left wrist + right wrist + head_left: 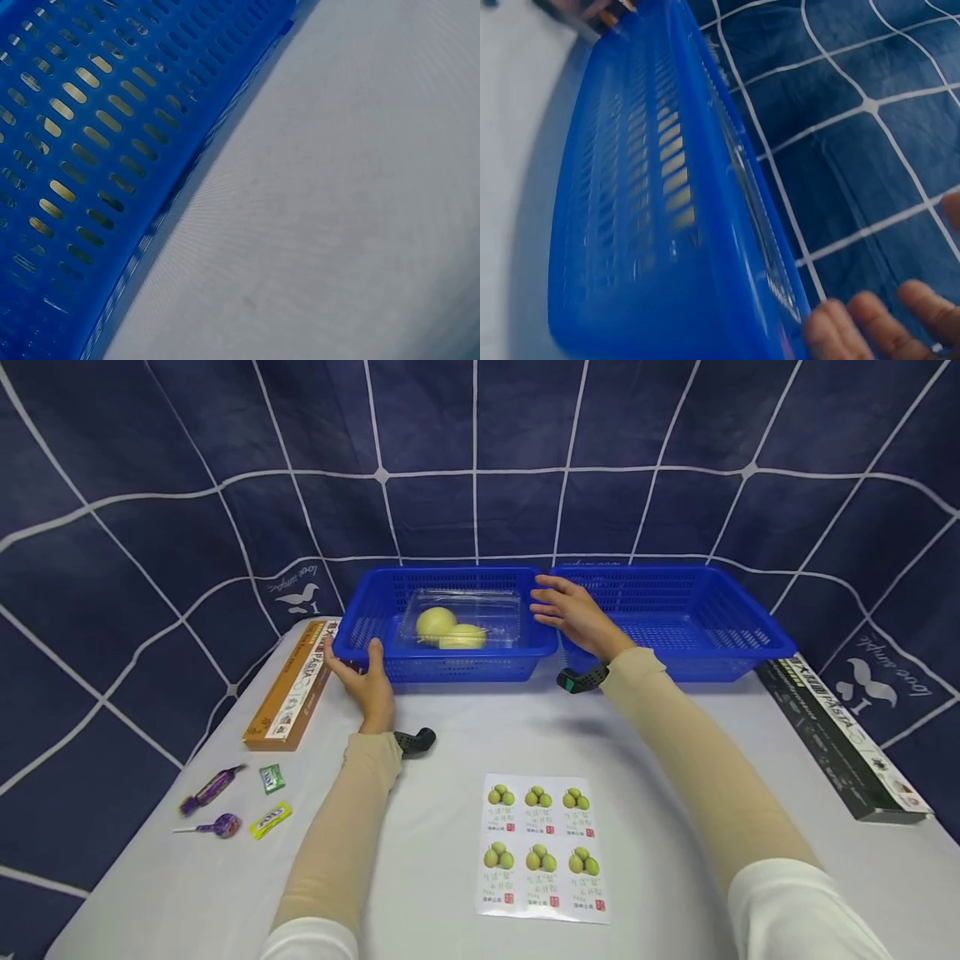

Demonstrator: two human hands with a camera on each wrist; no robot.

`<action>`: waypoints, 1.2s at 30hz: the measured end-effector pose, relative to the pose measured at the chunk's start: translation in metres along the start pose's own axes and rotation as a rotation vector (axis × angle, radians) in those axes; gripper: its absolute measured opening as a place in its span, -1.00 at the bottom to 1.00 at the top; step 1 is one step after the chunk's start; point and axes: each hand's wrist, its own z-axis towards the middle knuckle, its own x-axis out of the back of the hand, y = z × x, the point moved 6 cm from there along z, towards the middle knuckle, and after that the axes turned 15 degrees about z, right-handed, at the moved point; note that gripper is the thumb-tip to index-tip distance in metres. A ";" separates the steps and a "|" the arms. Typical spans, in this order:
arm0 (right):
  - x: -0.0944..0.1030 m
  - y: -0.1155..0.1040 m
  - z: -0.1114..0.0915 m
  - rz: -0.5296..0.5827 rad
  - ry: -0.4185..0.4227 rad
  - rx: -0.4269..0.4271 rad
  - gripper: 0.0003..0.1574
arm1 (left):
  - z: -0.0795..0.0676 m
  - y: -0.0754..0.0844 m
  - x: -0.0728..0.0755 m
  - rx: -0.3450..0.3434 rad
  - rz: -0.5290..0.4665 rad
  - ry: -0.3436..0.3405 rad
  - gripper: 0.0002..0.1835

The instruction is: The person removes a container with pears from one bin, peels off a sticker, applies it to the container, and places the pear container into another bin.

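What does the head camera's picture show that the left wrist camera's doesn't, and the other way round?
Only the head view: the left hand, the right hand, the right blue basket, the sheet of pear labels, the sweets, the brown pasta box, the black pasta box and the dark blue cloth behind.

Only the left wrist view: a close look at the left blue basket, with yellow patches showing through its slotted wall.

Both: that basket and the white tabletop.
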 end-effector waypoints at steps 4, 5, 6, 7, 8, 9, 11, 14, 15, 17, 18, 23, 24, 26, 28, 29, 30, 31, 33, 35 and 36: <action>-0.016 0.006 0.011 -0.031 0.050 -0.065 -0.23 | 0.000 0.000 0.000 0.008 0.013 0.004 -0.14; -0.020 0.007 0.014 -0.050 0.058 -0.084 -0.21 | 0.000 0.000 0.001 0.008 0.017 0.010 -0.13; -0.024 0.009 0.016 -0.078 0.067 -0.105 -0.19 | 0.000 0.001 0.001 0.006 0.025 0.016 -0.14; -0.027 0.011 0.019 -0.107 0.079 -0.123 -0.16 | 0.001 0.001 0.002 0.004 0.023 0.021 -0.15; -0.030 0.013 0.021 -0.141 0.090 -0.140 -0.14 | 0.001 0.001 0.002 0.003 0.028 0.025 -0.15; -0.032 0.015 0.022 -0.176 0.100 -0.156 -0.12 | 0.002 0.001 0.002 0.000 0.027 0.029 -0.15; -0.036 0.019 0.026 -0.247 0.121 -0.178 -0.09 | 0.002 0.001 0.002 -0.005 0.017 0.033 -0.14; -0.039 0.026 0.030 -0.337 0.148 -0.189 -0.06 | 0.003 0.002 0.001 -0.009 0.003 0.036 -0.13; -0.040 0.028 0.031 -0.353 0.154 -0.191 -0.05 | 0.003 0.002 0.002 -0.009 -0.002 0.038 -0.14; -0.042 0.032 0.035 -0.371 0.158 -0.193 -0.04 | 0.003 0.002 0.002 -0.008 -0.008 0.043 -0.15; -0.043 0.034 0.036 -0.379 0.155 -0.195 -0.04 | 0.003 0.002 0.002 -0.006 -0.007 0.045 -0.16; -0.041 0.045 0.044 -0.341 0.135 -0.281 0.01 | 0.003 0.003 0.001 0.018 0.014 0.031 -0.18; -0.040 0.047 0.045 -0.316 0.131 -0.304 0.03 | 0.002 0.003 0.001 0.025 0.021 0.025 -0.19; -0.037 0.050 0.048 -0.261 0.119 -0.327 0.08 | 0.002 0.004 0.001 0.038 0.044 0.013 -0.19; -0.036 0.050 0.051 -0.226 0.097 -0.323 0.12 | 0.003 0.006 0.001 0.048 0.053 0.003 -0.19; -0.036 0.050 0.052 -0.225 0.078 -0.316 0.12 | 0.003 0.006 0.001 0.050 0.053 0.000 -0.19; -0.037 0.050 0.053 -0.227 0.058 -0.306 0.11 | 0.003 0.007 0.001 0.053 0.056 -0.004 -0.19; -0.038 0.049 0.053 -0.233 0.044 -0.295 0.10 | 0.004 0.008 0.001 0.053 0.060 -0.007 -0.20; -0.039 0.049 0.054 -0.243 0.019 -0.273 0.04 | 0.004 0.009 0.001 0.057 0.058 -0.013 -0.21; -0.039 0.048 0.056 -0.227 0.004 -0.236 -0.04 | 0.004 0.009 0.001 0.065 0.064 -0.016 -0.22; -0.039 0.047 0.056 -0.215 -0.003 -0.213 -0.09 | 0.004 0.009 0.002 0.069 0.066 -0.017 -0.22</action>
